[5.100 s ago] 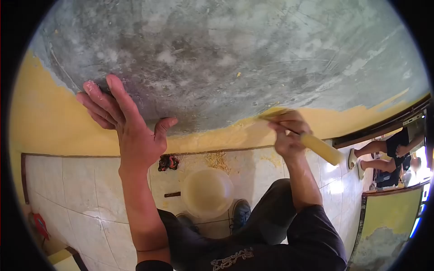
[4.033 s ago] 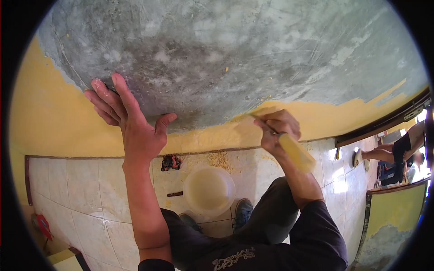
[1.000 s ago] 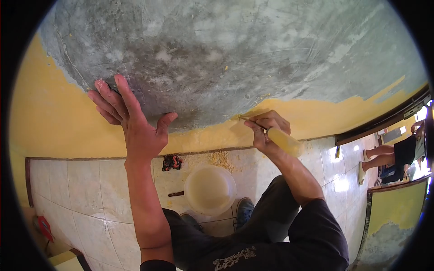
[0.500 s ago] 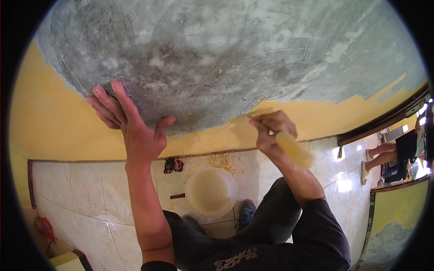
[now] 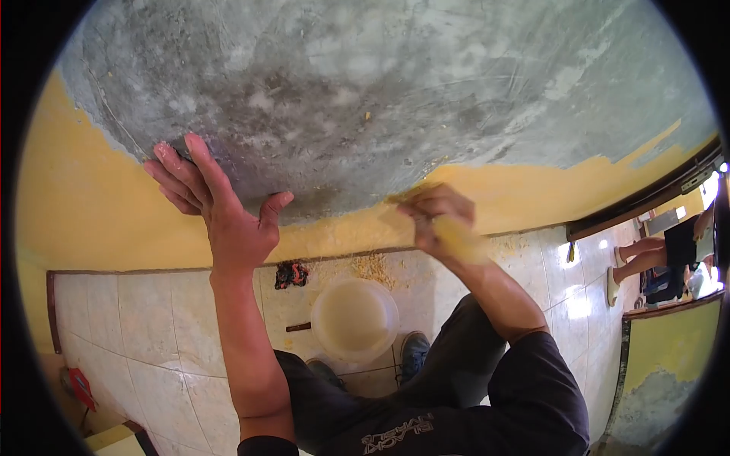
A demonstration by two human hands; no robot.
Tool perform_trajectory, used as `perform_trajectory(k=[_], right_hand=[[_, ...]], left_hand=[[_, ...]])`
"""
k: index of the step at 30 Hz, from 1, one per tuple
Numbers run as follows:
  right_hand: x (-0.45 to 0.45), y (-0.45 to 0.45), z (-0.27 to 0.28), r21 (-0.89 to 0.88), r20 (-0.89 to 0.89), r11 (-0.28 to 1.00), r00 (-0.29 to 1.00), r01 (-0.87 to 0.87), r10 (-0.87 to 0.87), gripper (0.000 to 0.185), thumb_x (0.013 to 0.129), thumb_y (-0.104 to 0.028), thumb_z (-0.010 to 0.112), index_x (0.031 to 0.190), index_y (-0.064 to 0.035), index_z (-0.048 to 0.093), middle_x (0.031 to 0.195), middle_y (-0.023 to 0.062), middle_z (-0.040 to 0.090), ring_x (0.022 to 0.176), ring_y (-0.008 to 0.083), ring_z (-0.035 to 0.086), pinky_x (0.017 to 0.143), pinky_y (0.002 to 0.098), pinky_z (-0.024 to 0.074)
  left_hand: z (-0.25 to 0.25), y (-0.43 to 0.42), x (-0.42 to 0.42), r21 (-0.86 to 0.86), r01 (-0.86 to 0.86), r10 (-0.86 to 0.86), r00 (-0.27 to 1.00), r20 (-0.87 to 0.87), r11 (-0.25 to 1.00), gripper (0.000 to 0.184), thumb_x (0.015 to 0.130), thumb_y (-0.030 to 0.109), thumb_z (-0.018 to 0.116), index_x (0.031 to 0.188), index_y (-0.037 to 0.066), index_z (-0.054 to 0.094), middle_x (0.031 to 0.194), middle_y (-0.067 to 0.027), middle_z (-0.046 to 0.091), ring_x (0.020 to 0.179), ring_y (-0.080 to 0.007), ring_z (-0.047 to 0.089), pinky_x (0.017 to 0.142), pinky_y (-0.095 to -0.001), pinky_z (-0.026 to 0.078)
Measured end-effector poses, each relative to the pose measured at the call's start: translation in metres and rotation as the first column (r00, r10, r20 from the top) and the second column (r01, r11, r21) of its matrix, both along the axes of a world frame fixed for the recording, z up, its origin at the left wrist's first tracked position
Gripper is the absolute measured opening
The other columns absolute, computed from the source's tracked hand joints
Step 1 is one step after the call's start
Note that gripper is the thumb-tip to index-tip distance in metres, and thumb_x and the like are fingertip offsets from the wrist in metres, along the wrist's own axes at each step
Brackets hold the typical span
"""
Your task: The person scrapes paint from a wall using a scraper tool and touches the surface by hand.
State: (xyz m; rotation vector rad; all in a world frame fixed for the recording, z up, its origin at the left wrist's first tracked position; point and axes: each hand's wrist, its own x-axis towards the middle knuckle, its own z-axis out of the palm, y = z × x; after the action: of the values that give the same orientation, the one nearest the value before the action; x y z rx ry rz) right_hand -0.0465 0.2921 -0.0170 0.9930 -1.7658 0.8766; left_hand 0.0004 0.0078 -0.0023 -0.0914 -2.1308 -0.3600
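Observation:
My left hand (image 5: 232,216) lies spread against the wall, its fingers on the bare grey surface (image 5: 319,99) and near the edge of the yellow paint (image 5: 517,197). My right hand (image 5: 437,216) is closed around a scraper-like tool with a thick pale yellow handle (image 5: 460,239). Motion smears the tool, and its tip is hard to make out beside the border of grey and yellow. Small yellow flakes cling to the grey surface above this hand.
A whitish round bucket (image 5: 355,319) stands on the tiled floor (image 5: 144,304) between my feet. Close by lie yellow shavings (image 5: 370,267), a black-and-red crumpled thing (image 5: 290,274) and a short dark strip (image 5: 299,327). Another person's legs (image 5: 642,257) show at the right, by a doorway.
My right hand and the tool have moved back and forth along the paint edge, now further left than half a second ago. My left hand has stayed on the wall. The other person has shifted.

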Motion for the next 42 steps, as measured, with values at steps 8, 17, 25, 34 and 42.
perform_trajectory(k=[8, 17, 25, 34, 42], right_hand=[[-0.003, -0.002, 0.004, 0.103, 0.053, 0.991, 0.996, -0.081, 0.076, 0.029, 0.063, 0.005, 0.082, 0.069, -0.0042, 0.056, 0.069, 0.0085, 0.063, 0.06, 0.0243, 0.063, 0.052, 0.0334, 0.05], [-0.003, 0.003, -0.01, 0.083, 0.04, 0.994, 0.997, -0.068, 0.065, 0.026, 0.065, -0.001, 0.083, 0.069, -0.0035, 0.058, 0.069, 0.0078, 0.063, 0.061, 0.023, 0.063, 0.054, 0.0329, 0.0512], [-0.002, 0.005, -0.007, 0.137, 0.157, 0.99, 0.988, -0.038, 0.016, 0.032, 0.069, 0.009, 0.08, 0.078, -0.0053, 0.053, 0.073, 0.0097, 0.066, 0.059, 0.0232, 0.063, 0.053, 0.0319, 0.051], [-0.004, 0.005, -0.005, 0.052, 0.068, 0.998, 0.997, -0.031, 0.028, 0.026, 0.064, 0.002, 0.082, 0.072, -0.0028, 0.058, 0.072, 0.0104, 0.064, 0.063, 0.0249, 0.064, 0.055, 0.034, 0.0517], [-0.009, -0.001, -0.015, 0.01, -0.083, 0.998, 0.995, -0.055, 0.055, 0.022, 0.072, -0.012, 0.08, 0.072, -0.0059, 0.059, 0.07, 0.0072, 0.063, 0.058, 0.023, 0.061, 0.049, 0.034, 0.0488]], left_hand=[[0.001, -0.001, -0.002, -0.007, 0.008, -0.008, 1.0, -0.025, 1.0, 0.119, 0.08, 0.071, 0.061, 0.157, 0.003, 0.001, 0.159, -0.0306, -0.014, 0.144, -0.0518, -0.02, 0.112, -0.0648, -0.008], [0.001, -0.001, -0.001, 0.025, 0.021, -0.021, 1.0, 0.001, 0.999, 0.118, 0.08, 0.067, 0.064, 0.157, 0.004, 0.0, 0.159, -0.0302, -0.016, 0.144, -0.0519, -0.022, 0.111, -0.0659, -0.009], [0.0, -0.001, -0.002, 0.012, 0.008, -0.008, 1.0, -0.011, 1.0, 0.117, 0.081, 0.069, 0.061, 0.157, 0.005, -0.001, 0.159, -0.0295, -0.016, 0.144, -0.0511, -0.022, 0.111, -0.0658, -0.009], [0.001, 0.0, -0.001, 0.003, -0.011, 0.011, 1.0, 0.024, 1.0, 0.124, 0.078, 0.071, 0.064, 0.156, 0.004, -0.004, 0.159, -0.0292, -0.018, 0.145, -0.0488, -0.022, 0.113, -0.0622, -0.009], [-0.002, -0.001, -0.002, 0.019, -0.004, 0.004, 1.0, -0.004, 1.0, 0.119, 0.08, 0.075, 0.056, 0.157, 0.005, -0.001, 0.16, -0.0285, -0.015, 0.144, -0.051, -0.022, 0.111, -0.0657, -0.009]])
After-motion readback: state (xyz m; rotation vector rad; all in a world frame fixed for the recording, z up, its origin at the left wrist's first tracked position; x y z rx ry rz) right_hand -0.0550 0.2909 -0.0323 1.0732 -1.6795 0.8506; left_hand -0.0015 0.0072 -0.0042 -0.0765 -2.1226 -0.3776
